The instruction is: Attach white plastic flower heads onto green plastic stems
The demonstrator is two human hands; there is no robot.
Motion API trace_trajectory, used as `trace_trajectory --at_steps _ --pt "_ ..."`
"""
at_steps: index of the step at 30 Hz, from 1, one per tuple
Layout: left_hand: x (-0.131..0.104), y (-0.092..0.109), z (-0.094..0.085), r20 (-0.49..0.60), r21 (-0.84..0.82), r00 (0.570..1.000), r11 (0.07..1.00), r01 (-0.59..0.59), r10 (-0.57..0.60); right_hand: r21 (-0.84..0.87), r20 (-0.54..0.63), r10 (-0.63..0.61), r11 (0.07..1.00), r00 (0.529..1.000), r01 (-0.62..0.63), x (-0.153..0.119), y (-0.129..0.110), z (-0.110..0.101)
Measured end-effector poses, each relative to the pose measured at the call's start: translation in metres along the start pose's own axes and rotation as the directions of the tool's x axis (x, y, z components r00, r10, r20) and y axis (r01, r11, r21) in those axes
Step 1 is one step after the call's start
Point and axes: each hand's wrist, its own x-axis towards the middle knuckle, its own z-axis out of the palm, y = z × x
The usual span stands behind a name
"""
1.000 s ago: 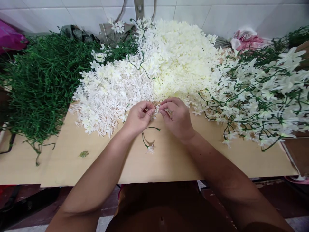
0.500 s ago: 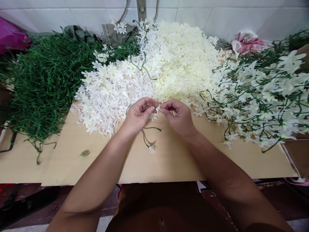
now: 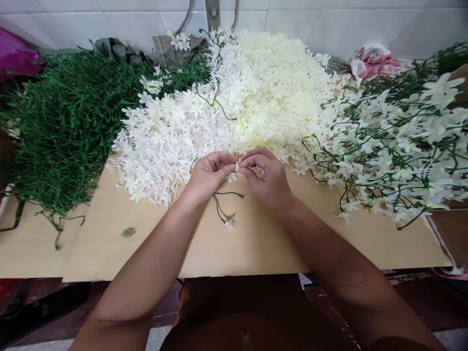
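Note:
My left hand (image 3: 212,174) and my right hand (image 3: 266,176) meet fingertip to fingertip over the middle of the board. Between them is a small white flower piece (image 3: 237,166), pinched from both sides. Just below my left hand, a green stem (image 3: 218,209) with a white blossom (image 3: 229,225) at its end lies on the board. Behind the hands, a heap of white flower pieces (image 3: 171,141) with thin stalks is on the left, and a pile of cream petals (image 3: 281,92) joins it on the right.
Green stems (image 3: 66,122) are heaped at the left. At the right lie many white flowers on green stems (image 3: 405,151). A pink and white cloth (image 3: 375,61) rests near the tiled wall (image 3: 347,29). A small green scrap (image 3: 127,232) sits on the board (image 3: 237,258).
My right fingertips have shifted slightly left, closer to my left ones, around the small white piece. The view has moved a little.

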Motion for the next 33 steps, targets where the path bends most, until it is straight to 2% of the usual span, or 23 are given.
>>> trace_trajectory --at_steps 3,14,25,29,33 --pt "0.000 -0.002 0.000 -0.002 -0.047 0.998 0.997 0.057 -0.057 -0.029 0.007 -0.029 0.999 1.000 0.029 0.000 0.002 0.000" --pt "0.000 -0.002 -0.003 0.054 -0.137 0.981 0.972 0.190 -0.184 0.019 0.023 0.039 0.999 0.999 -0.040 0.001 0.000 0.000" --pt "0.000 -0.003 -0.003 0.074 -0.144 0.987 0.978 0.154 -0.144 -0.154 -0.006 -0.131 0.980 0.991 0.129 -0.001 -0.003 0.000" --pt "-0.002 0.001 -0.007 0.149 -0.081 0.978 0.984 0.161 -0.148 -0.145 0.008 -0.136 0.980 0.991 0.136 -0.002 -0.007 0.002" --pt "-0.002 0.001 -0.009 0.241 -0.035 0.964 0.992 0.125 -0.113 -0.049 -0.017 -0.055 0.997 0.998 0.054 -0.002 -0.010 0.002"
